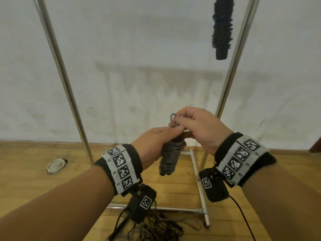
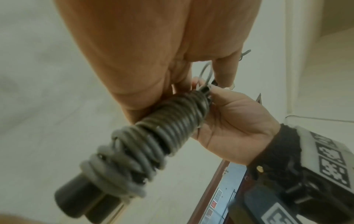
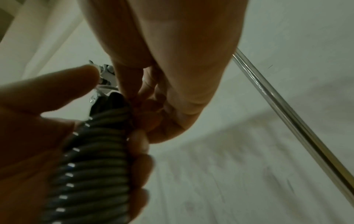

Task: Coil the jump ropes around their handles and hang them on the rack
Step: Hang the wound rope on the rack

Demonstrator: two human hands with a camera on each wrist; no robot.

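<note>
At the centre of the frame the left hand (image 1: 152, 145) grips the coiled rope (image 1: 171, 153) while the right hand (image 1: 196, 126) pinches its end loop (image 1: 172, 119); a slip there could unravel the wraps.

Left hand (image 1: 152, 141) and right hand (image 1: 196, 126) meet between the rack (image 1: 59, 66) uprights, both on the coiled jump rope (image 1: 170, 155). A second coiled rope (image 1: 221, 28) hangs upper right; loose ropes (image 1: 156, 228) lie on the floor (image 1: 26, 171) below the hands
</note>
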